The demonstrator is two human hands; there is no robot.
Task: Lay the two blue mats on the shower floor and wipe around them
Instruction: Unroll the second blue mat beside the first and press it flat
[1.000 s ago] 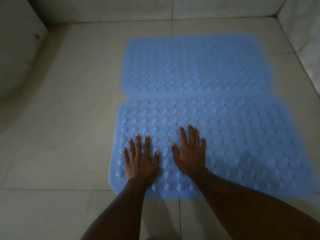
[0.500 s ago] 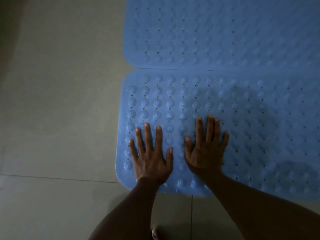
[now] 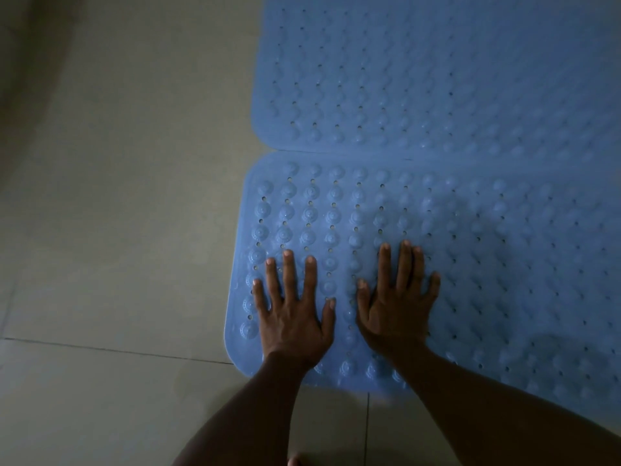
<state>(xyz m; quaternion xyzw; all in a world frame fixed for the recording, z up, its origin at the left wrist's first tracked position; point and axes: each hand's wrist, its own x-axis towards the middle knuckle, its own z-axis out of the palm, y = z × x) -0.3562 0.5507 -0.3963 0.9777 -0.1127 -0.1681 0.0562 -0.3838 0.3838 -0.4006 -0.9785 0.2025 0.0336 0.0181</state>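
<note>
Head view – only one camera, dim light. Both mats are down on the shower floor (image 3: 127, 196). Near mat (image 3: 453, 264) has its long axis running left-right across the person; far mat (image 3: 437, 79) lies parallel just beyond it, long edges touching along one seam, no visible gap or overlap. The far mat's left end sits slightly right of the near mat's left end.

Left hand (image 3: 292, 317) and right hand (image 3: 396, 311) are both palm-down on the near mat, fingers spread, flat – not gripping anything. They sit side by side, thumbs close but apart. Both are at the near mat's left end, close to its near long edge. The left hand is nearest the rounded left corner; the right hand is further in toward the mat's middle.

Judgement: this looks like pressing the mat down to seat it. Laying looks about done; wiping not started, and no cloth is in view.

Key relation: most of the near mat stretches to the right of both hands, so any further pressing runs rightward along the long axis, and the right hand is nearer that stretch. Bare floor to wipe lies left of the near mat and on its near side, closest to the left hand.

The near mat's right end is out of frame; cannot tell if it lies flat there.
</note>
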